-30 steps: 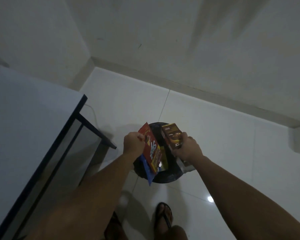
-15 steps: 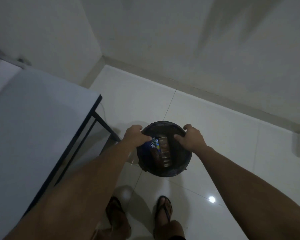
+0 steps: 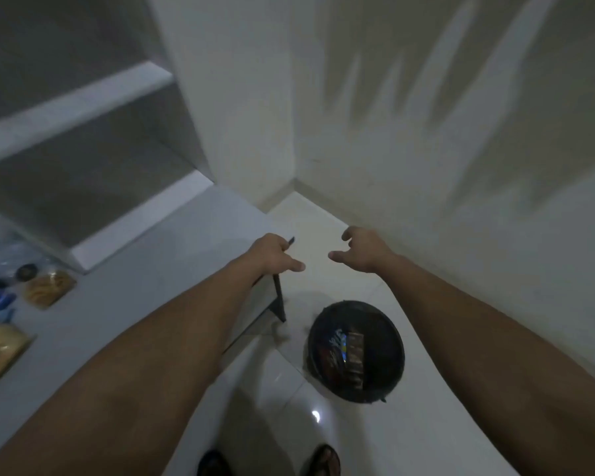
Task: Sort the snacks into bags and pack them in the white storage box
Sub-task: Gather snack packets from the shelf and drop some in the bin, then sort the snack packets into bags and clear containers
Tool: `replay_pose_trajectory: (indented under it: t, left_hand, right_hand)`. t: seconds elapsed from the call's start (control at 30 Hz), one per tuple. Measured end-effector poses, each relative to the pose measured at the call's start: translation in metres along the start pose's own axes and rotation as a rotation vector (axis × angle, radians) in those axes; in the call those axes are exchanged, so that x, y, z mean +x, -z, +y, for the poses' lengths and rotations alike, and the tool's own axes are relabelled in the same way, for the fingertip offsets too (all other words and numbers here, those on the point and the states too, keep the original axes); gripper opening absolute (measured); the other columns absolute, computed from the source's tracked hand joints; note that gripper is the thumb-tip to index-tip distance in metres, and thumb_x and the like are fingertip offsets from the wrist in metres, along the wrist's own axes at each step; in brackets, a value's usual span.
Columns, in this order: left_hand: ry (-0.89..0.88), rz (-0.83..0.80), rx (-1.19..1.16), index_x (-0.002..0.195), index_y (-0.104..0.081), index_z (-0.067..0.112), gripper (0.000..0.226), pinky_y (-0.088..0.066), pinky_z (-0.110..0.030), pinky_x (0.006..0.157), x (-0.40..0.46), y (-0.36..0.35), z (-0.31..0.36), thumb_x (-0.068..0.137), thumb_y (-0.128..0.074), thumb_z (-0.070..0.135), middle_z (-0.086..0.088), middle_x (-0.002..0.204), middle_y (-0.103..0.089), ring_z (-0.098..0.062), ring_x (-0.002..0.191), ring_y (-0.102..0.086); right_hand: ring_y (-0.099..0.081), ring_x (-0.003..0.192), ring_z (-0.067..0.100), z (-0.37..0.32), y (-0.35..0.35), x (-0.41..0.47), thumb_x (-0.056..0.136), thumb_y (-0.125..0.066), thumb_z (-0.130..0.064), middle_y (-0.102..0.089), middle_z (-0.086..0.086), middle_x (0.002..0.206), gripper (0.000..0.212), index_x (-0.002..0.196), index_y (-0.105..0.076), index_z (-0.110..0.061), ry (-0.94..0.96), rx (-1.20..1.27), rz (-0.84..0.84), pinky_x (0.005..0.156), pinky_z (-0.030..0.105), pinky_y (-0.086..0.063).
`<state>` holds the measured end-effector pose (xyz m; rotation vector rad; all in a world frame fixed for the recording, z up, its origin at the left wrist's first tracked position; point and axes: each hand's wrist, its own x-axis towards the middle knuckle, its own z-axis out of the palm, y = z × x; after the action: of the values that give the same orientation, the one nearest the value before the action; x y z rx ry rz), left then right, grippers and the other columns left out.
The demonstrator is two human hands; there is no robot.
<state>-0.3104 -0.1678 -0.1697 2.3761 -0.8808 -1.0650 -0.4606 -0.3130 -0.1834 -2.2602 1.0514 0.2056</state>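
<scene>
A: Item 1, the table (image 3: pixel 124 304)?

B: Largest thing here, and my landmark. Its far right corner shows a dark frame edge, with a leg dropping to the floor. The top holds what I read as bagged snacks: pale yellow bags (image 3: pixel 47 286) at its far left edge, with blue packets beside them, too blurred to name. I see no white storage box.

A: Item 2, the black bin (image 3: pixel 356 352)?

B: On the floor, just right of the table's corner leg. 2 wrappers (image 3: pixel 344 352) lie inside; I judge them discarded packaging, which is why they are down there and not on the table.

A: Items 3 and 4, your hands?

B: My left hand (image 3: pixel 272 252) is over the table's corner, fingers loosely curled, holding nothing. My right hand (image 3: pixel 364 249) is in the air right of that corner, fingers relaxed and spread, also empty.

A: Room to move?

B: Free floor lies between the table and the wall. The corner edge is the 1 thing to mind when swinging back toward the snacks.
</scene>
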Motion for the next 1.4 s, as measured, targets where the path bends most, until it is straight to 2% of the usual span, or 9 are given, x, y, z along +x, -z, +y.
replay_pose_trajectory:
  t: [0.27,0.47,0.6,0.8,0.87,1.03,1.17,1.3,1.4]
  left_hand:
    - [0.081,0.17,-0.076,0.138,-0.047,0.008,0.083,-0.041,-0.038,0.106,-0.084,0.099,-0.072,0.07,-0.082,0.04,-0.01,0.139,-0.052,-0.027,0.125,-0.051]
    - [0.124,0.28,-0.115,0.137,-0.048,0.007,0.081,-0.045,-0.039,0.103,-0.156,0.159,-0.16,0.071,-0.081,0.04,-0.01,0.14,-0.05,-0.027,0.123,-0.052]
    - [0.177,0.319,-0.115,0.137,-0.048,0.008,0.08,-0.05,-0.037,0.093,-0.209,0.192,-0.228,0.072,-0.08,0.042,-0.009,0.14,-0.05,-0.027,0.119,-0.054]
    - [0.231,0.406,-0.114,0.129,-0.056,0.008,0.069,-0.053,-0.037,0.087,-0.279,0.229,-0.327,0.072,-0.08,0.039,-0.007,0.128,-0.057,-0.024,0.107,-0.058]
    - [0.26,0.422,-0.105,0.125,-0.058,0.007,0.066,-0.054,-0.037,0.087,-0.298,0.239,-0.353,0.072,-0.08,0.039,-0.004,0.116,-0.057,-0.024,0.103,-0.059]
    - [0.326,0.448,-0.13,0.106,-0.062,0.01,0.047,-0.048,-0.039,0.093,-0.327,0.256,-0.411,0.072,-0.08,0.038,-0.007,0.108,-0.058,-0.023,0.1,-0.057]
    - [0.37,0.486,-0.198,0.123,-0.059,0.002,0.061,-0.047,-0.037,0.097,-0.334,0.263,-0.449,0.073,-0.08,0.03,-0.012,0.122,-0.061,-0.027,0.109,-0.059]
    - [0.422,0.487,-0.251,0.093,-0.069,0.003,0.03,-0.05,-0.035,0.083,-0.328,0.272,-0.488,0.075,-0.078,0.025,-0.013,0.098,-0.068,-0.023,0.087,-0.062]
    - [0.468,0.523,-0.305,0.091,-0.071,0.001,0.024,-0.049,-0.03,0.073,-0.322,0.283,-0.515,0.076,-0.077,0.02,-0.01,0.089,-0.069,-0.021,0.081,-0.061]
  right_hand:
    - [-0.054,0.119,0.028,-0.144,-0.005,-0.018,0.08,-0.071,-0.046,-0.056,0.013,0.132,0.069,0.132,-0.047,-0.008,0.241,-0.093,-0.031,0.093,0.033,-0.044]
    - [-0.053,0.12,0.028,-0.257,-0.05,-0.051,0.082,-0.069,-0.048,-0.053,0.012,0.135,0.07,0.135,-0.045,-0.009,0.39,-0.168,-0.07,0.095,0.035,-0.044]
    - [-0.053,0.12,0.028,-0.329,-0.094,-0.08,0.081,-0.071,-0.046,-0.053,0.013,0.135,0.07,0.135,-0.046,-0.008,0.466,-0.198,-0.112,0.095,0.036,-0.045]
    - [-0.054,0.119,0.028,-0.427,-0.163,-0.119,0.079,-0.073,-0.045,-0.055,0.012,0.133,0.07,0.133,-0.048,-0.009,0.558,-0.228,-0.151,0.095,0.037,-0.048]
    - [-0.055,0.117,0.029,-0.456,-0.184,-0.13,0.079,-0.074,-0.042,-0.056,0.013,0.131,0.066,0.132,-0.05,-0.009,0.595,-0.243,-0.156,0.095,0.038,-0.048]
    - [-0.059,0.098,0.022,-0.51,-0.235,-0.144,0.079,-0.072,-0.043,-0.061,0.008,0.123,0.059,0.126,-0.055,-0.01,0.674,-0.294,-0.196,0.081,0.029,-0.046]
    - [-0.06,0.11,0.028,-0.545,-0.266,-0.143,0.078,-0.075,-0.044,-0.059,0.012,0.128,0.067,0.13,-0.052,-0.008,0.698,-0.329,-0.249,0.093,0.04,-0.05]
    - [-0.055,0.117,0.028,-0.58,-0.295,-0.127,0.08,-0.072,-0.044,-0.057,0.011,0.131,0.067,0.133,-0.05,-0.009,0.758,-0.389,-0.276,0.095,0.036,-0.047]
    - [-0.056,0.114,0.027,-0.613,-0.319,-0.108,0.083,-0.069,-0.042,-0.058,0.011,0.129,0.062,0.131,-0.05,-0.008,0.808,-0.412,-0.324,0.094,0.037,-0.048]
